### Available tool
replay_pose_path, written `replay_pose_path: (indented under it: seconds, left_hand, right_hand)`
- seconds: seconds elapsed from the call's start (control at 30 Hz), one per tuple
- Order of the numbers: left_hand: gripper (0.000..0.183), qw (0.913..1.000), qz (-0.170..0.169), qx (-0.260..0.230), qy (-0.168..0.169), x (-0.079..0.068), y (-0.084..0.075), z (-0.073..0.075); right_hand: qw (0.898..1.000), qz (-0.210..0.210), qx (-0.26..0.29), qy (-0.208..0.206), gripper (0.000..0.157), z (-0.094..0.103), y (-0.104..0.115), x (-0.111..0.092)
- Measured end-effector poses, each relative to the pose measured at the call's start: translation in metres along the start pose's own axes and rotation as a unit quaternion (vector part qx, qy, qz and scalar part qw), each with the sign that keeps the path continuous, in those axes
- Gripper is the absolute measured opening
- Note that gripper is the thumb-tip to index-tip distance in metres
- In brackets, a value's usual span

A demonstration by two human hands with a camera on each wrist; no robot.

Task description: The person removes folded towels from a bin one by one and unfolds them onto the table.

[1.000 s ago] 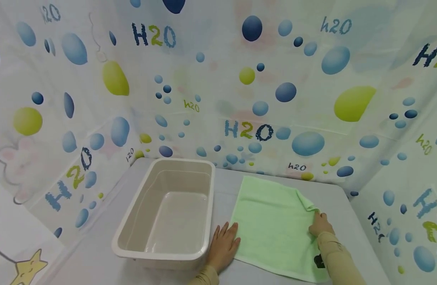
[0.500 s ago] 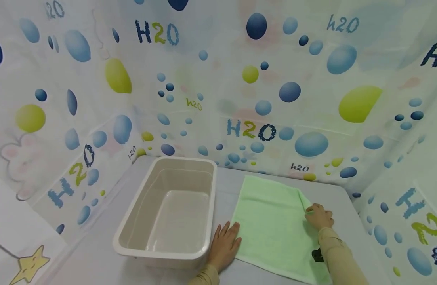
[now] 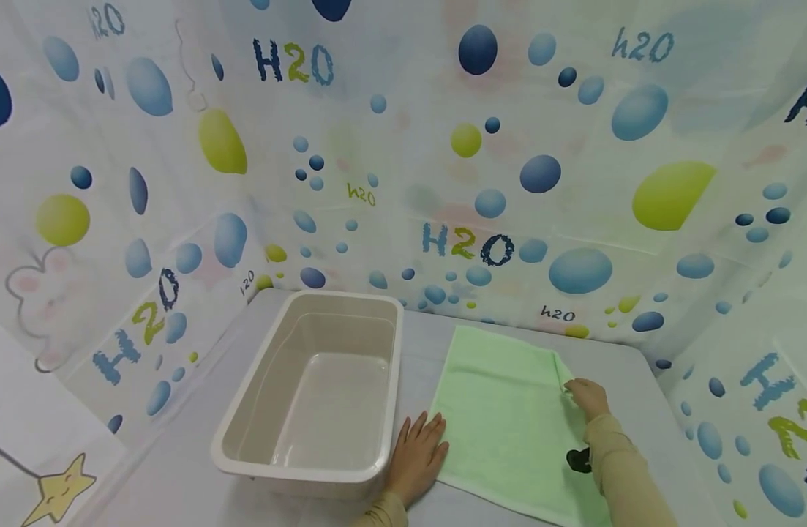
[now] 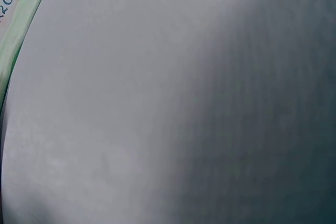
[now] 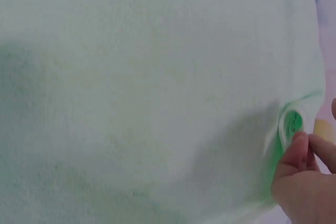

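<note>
A light green towel (image 3: pixel 502 424) lies spread on the table in the head view. At its right edge, my right hand (image 3: pixel 589 399) pinches the cloth between thumb and fingers. The right wrist view shows this pinch closely: the right hand (image 5: pixel 307 182) holds a small curled roll of the edge (image 5: pixel 293 121). My left hand (image 3: pixel 416 454) lies palm down with straight fingers, its fingertips resting at the towel's left edge. In the left wrist view, that hand is out of sight; only pale cloth and a strip of the green towel (image 4: pixel 23 30) show.
A beige plastic basin (image 3: pixel 393 366) stands left of the towel, close beside the left hand. White table cloth (image 3: pixel 423 344) surrounds both. Printed sheets with bubbles and "H2O" lettering (image 3: pixel 469 241) hang behind and at both sides. A black wrist device (image 3: pixel 579 460) sits below the right sleeve.
The right hand has shifted slightly and regripped the towel's right edge; the flap turned back at the upper right has become a narrow curl. My left hand has stayed in place.
</note>
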State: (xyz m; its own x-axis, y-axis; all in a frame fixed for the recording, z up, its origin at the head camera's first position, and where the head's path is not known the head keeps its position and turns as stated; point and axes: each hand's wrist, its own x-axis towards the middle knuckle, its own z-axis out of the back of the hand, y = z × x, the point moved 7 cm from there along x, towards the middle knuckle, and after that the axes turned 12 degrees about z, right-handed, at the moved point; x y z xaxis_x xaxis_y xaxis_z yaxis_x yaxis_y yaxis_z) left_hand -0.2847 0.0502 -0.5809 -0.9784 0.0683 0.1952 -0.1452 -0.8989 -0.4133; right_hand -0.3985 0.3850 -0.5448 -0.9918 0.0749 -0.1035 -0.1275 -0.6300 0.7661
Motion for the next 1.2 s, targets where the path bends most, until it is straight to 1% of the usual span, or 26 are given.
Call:
replay_pose_path:
  seconds: [0.1,0.2,0.27,0.33,0.4,0.43,0.5,0.6,0.63,0.7,0.77,0.83,0.9,1.03,1.2]
  left_hand:
    - [0.042,1.0,-0.001,0.005,-0.002,-0.001,-0.001,0.001]
    - [0.04,0.9999,-0.005,0.009,-0.012,-0.002,-0.002,0.004]
    - [0.04,0.9997,-0.009,0.011,-0.018,-0.002,-0.002,0.006]
    - [0.039,0.9997,-0.011,0.011,-0.019,-0.002,-0.003,0.007]
    - [0.04,0.9997,-0.01,0.01,-0.018,-0.002,-0.003,0.006]
    - [0.04,0.9998,-0.01,0.009,-0.017,-0.002,-0.002,0.006]
    - [0.04,0.9998,-0.009,0.008,-0.016,-0.001,-0.002,0.005]
    - [0.04,0.9998,-0.01,0.008,-0.018,-0.001,-0.002,0.004]
    - [0.04,0.9998,-0.01,0.009,-0.018,-0.001,-0.002,0.004]
    - [0.04,0.9998,-0.01,0.01,-0.016,-0.001,-0.002,0.003]
    - [0.04,0.9998,-0.01,0.011,-0.014,0.0,-0.002,0.002]
    - [0.04,0.9998,-0.009,0.01,-0.012,0.0,-0.001,0.002]
    - [0.04,0.9998,-0.009,0.009,-0.013,0.0,-0.001,0.003]
    - [0.04,0.9997,-0.012,0.008,-0.017,0.0,-0.001,0.003]
    - [0.04,0.9997,-0.014,0.009,-0.017,0.0,0.0,0.002]
  right_hand:
    - [1.0,-0.007,0.025,0.008,0.048,-0.002,-0.004,0.001]
    - [0.996,-0.015,0.088,0.01,0.043,-0.005,-0.004,0.0]
    - [0.989,-0.023,0.144,0.01,0.043,-0.009,-0.002,-0.001]
    - [0.98,-0.03,0.198,0.006,0.045,-0.012,0.001,-0.001]
    - [0.973,-0.032,0.227,0.001,0.045,-0.014,0.005,0.001]
    - [0.974,-0.031,0.224,-0.001,0.047,-0.013,0.006,0.002]
    - [0.981,-0.02,0.193,-0.012,0.053,-0.008,0.01,0.003]
    - [0.994,0.015,0.105,-0.033,0.059,0.004,0.016,0.006]
    - [0.995,0.026,0.084,-0.043,0.06,0.009,0.019,0.006]
    - [0.995,0.045,0.059,-0.064,0.06,0.017,0.023,0.005]
    - [0.994,0.057,0.046,-0.081,0.061,0.023,0.025,0.005]
    - [0.993,0.061,0.046,-0.089,0.064,0.025,0.025,0.004]
    - [0.994,0.063,0.037,-0.078,0.069,0.023,0.023,0.004]
    - [0.998,0.05,0.03,-0.036,0.077,0.012,0.013,0.004]
    - [0.999,0.043,0.016,0.009,0.076,0.0,0.011,0.003]
